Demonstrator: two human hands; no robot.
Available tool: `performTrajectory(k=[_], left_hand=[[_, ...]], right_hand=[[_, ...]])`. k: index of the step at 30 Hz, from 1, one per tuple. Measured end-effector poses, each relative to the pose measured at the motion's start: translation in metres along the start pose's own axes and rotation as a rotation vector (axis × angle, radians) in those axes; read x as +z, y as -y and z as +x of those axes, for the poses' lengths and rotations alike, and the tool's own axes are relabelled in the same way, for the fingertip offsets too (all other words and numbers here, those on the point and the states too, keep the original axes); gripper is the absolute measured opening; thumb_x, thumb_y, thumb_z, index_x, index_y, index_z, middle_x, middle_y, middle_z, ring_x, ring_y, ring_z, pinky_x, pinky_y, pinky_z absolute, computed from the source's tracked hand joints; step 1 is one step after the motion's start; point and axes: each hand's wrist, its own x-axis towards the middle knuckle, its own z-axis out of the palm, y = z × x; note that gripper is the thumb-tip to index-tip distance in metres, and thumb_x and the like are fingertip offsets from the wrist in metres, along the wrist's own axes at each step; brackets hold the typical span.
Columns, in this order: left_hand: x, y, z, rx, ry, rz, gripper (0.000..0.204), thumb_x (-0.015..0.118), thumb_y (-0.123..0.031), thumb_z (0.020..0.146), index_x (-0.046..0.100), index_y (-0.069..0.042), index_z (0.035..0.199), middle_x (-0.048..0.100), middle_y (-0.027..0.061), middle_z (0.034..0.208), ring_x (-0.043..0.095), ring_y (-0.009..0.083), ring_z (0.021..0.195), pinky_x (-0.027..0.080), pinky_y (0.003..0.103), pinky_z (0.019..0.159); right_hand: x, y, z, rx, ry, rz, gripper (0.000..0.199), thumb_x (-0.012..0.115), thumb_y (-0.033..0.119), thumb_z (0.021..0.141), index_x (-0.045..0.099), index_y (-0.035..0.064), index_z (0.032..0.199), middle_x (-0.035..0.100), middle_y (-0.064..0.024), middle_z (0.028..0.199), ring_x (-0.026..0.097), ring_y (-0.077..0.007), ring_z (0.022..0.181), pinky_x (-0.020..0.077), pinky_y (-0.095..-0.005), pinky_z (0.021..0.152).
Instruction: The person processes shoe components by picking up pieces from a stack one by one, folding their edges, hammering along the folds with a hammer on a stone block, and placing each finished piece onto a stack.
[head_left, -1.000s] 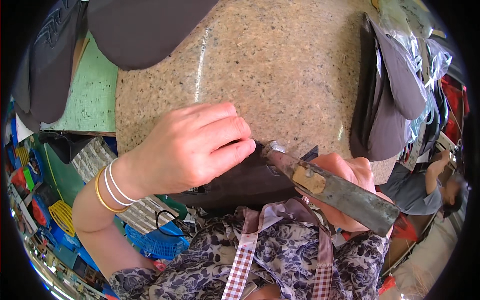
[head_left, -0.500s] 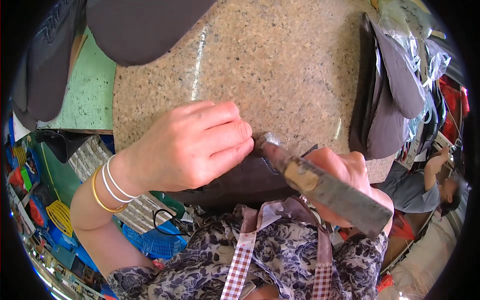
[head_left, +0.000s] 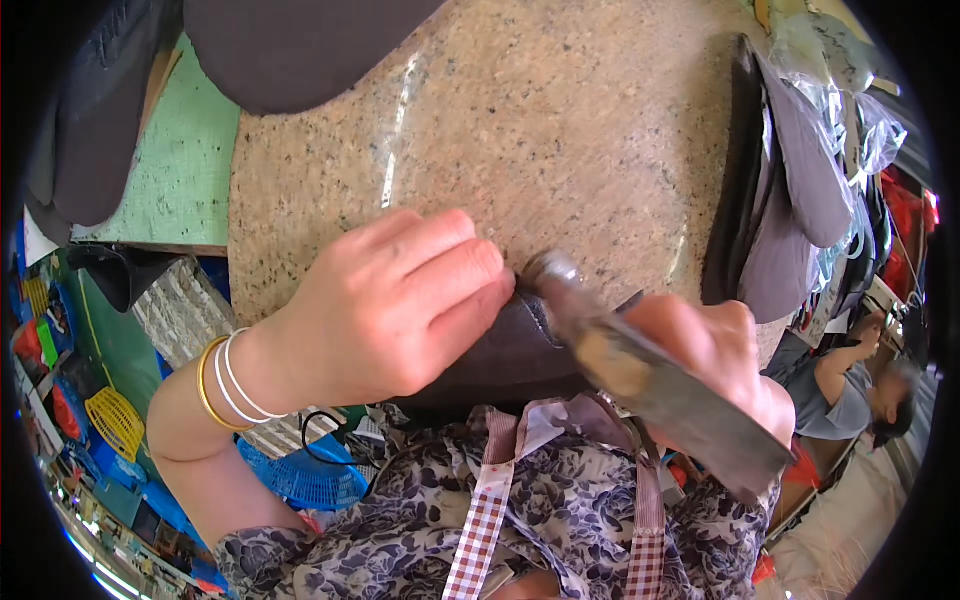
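My left hand [head_left: 400, 300] is closed in a pinch on the upper edge of a dark brown leather-like piece [head_left: 490, 370], which lies at the near edge of the speckled stone slab [head_left: 560, 150]. My right hand [head_left: 715, 350] grips a worn hammer [head_left: 690, 410] with a rounded metal face and a long flat tail. The face hovers or rests beside my left fingertips; whether it touches the piece I cannot tell. Motion blurs the hammer slightly. My left fingertips are partly hidden, and the hammer covers part of my right hand.
A large dark rounded sheet [head_left: 300, 50] lies at the far left of the slab. Several dark sole-shaped pieces [head_left: 780, 230] stand stacked on the right. On the left is a green board [head_left: 190, 160], with a yellow basket [head_left: 115, 420] lower down. Another person [head_left: 850, 385] is at the right.
The hammer's face has shifted slightly up and to the right, and its body is more blurred. My left hand keeps its pinch. The whole view has moved a little.
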Motion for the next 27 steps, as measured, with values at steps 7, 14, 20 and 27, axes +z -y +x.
performTrajectory(k=[7,14,20,27], left_hand=[[-0.014,-0.006,-0.002,-0.194,0.116,-0.08,0.023,0.072,-0.005,0.062,0.066,-0.004,0.084,0.057,0.0042,0.077,0.054,0.0199,0.066,0.042,0.03,0.052],[-0.015,0.009,-0.013,-0.116,-0.041,-0.11,0.026,0.074,-0.009,0.058,0.067,-0.005,0.083,0.059,0.0021,0.08,0.051,0.0184,0.064,0.041,0.028,0.055],[-0.017,-0.014,-0.022,-0.227,-0.006,0.034,0.023,0.072,-0.007,0.061,0.067,-0.004,0.083,0.058,0.0019,0.077,0.051,0.0172,0.064,0.039,0.028,0.052],[-0.02,-0.004,-0.025,-0.22,-0.018,-0.089,0.021,0.067,-0.003,0.06,0.065,-0.003,0.081,0.055,0.0047,0.075,0.051,0.0182,0.063,0.04,0.028,0.05]], right_hand=[[-0.004,0.005,0.001,0.172,0.032,0.008,0.017,0.068,0.021,0.07,0.058,0.0179,0.083,0.056,0.0049,0.068,0.055,-0.0168,0.061,0.0428,-0.0328,0.042],[-0.006,0.01,0.01,0.019,0.093,-0.15,0.017,0.066,0.014,0.074,0.053,0.0078,0.084,0.052,-0.0046,0.062,0.057,-0.0226,0.053,0.0439,-0.0362,0.044],[0.001,0.003,0.016,-0.039,0.106,-0.032,0.017,0.069,0.011,0.071,0.056,0.0068,0.082,0.059,-0.0105,0.061,0.058,-0.0314,0.049,0.0442,-0.0382,0.046],[-0.009,0.021,0.022,-0.071,-0.015,-0.136,0.015,0.069,0.011,0.073,0.056,0.0072,0.081,0.054,-0.0079,0.057,0.056,-0.0278,0.045,0.0433,-0.037,0.045]])
